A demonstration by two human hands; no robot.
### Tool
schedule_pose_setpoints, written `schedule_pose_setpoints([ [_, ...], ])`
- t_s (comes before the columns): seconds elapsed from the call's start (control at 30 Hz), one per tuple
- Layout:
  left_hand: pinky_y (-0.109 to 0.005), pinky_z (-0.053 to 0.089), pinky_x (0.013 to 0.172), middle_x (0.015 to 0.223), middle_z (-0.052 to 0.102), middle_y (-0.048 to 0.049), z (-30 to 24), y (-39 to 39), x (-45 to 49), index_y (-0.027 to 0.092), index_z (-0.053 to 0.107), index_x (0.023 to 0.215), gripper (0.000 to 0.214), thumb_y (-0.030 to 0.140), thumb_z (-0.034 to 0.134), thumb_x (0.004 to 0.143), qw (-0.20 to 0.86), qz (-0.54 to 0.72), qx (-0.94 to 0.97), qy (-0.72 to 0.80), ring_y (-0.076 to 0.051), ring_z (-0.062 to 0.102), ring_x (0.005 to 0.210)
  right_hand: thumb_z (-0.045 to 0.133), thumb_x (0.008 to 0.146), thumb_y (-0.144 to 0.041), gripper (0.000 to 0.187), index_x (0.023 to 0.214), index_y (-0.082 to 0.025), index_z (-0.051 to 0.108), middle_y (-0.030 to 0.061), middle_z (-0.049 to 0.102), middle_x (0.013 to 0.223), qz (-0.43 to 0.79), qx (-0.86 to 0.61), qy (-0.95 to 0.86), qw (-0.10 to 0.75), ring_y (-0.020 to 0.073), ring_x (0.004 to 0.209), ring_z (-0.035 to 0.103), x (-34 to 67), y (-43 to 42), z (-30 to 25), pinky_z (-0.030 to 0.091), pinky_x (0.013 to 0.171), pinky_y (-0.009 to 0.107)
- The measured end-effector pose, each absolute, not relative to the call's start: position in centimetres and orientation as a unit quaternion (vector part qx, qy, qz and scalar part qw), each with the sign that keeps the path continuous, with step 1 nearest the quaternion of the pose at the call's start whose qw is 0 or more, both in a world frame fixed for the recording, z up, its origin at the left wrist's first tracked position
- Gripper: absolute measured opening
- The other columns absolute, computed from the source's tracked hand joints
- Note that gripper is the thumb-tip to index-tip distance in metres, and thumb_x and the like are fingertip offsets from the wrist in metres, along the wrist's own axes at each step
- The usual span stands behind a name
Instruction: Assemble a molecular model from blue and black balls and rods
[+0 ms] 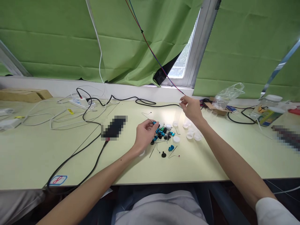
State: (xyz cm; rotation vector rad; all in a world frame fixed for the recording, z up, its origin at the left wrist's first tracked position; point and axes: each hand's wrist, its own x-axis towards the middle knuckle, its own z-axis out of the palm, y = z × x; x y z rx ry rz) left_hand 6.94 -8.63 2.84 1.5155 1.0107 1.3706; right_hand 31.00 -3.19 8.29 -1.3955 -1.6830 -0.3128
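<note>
My left hand (144, 135) is closed in a pinch on a small blue part (154, 123) with a thin metal pin (146, 117) sticking out to the left. Just right of it lies a pile of small blue and black parts (164, 134) and loose pins on the pale green table (35, 156). My right hand (191, 108) is raised above the table behind the pile, fingers pinched on the end of a red and blue wire (152, 51) that runs up to the top of the view. Small white caps (194, 135) lie under my right forearm.
A black cable (77, 153) and white cables (58, 117) with a power strip (78, 102) cross the left of the table. A blurred dark object (114, 126) lies left of centre. A plastic bag (228, 93) on a box, a jar (269, 109) and clutter stand at the right.
</note>
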Motion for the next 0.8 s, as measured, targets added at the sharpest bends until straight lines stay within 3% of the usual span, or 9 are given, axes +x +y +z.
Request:
schedule_pose_setpoints([
  [0.4, -0.023, 0.04, 0.048, 0.066, 0.058, -0.0005, 2.76, -8.61, 6.84, 0.017, 0.065, 0.084, 0.031, 0.047, 0.07, 0.08, 0.406, 0.539, 0.615, 0.407, -0.01, 0.048, 0.051, 0.052, 0.089, -0.016, 0.021, 0.089, -0.015, 0.073, 0.0102, 0.074, 0.084, -0.118, -0.59, -0.731, 0.321, 0.0247, 0.08, 0.065, 30.83, -3.79, 7.8, 0.045, 0.078, 0.034],
  [0.8, -0.023, 0.04, 0.049, 0.064, 0.058, 0.0003, 2.73, -8.55, 6.86, 0.017, 0.065, 0.084, 0.03, 0.047, 0.069, 0.08, 0.408, 0.536, 0.619, 0.404, -0.01, 0.048, 0.05, 0.055, 0.089, -0.018, 0.02, 0.089, -0.013, 0.074, 0.011, 0.075, 0.085, -0.118, -0.592, -0.74, 0.298, 0.0235, 0.075, 0.063, 30.69, -3.83, 7.24, 0.043, 0.075, 0.034],
])
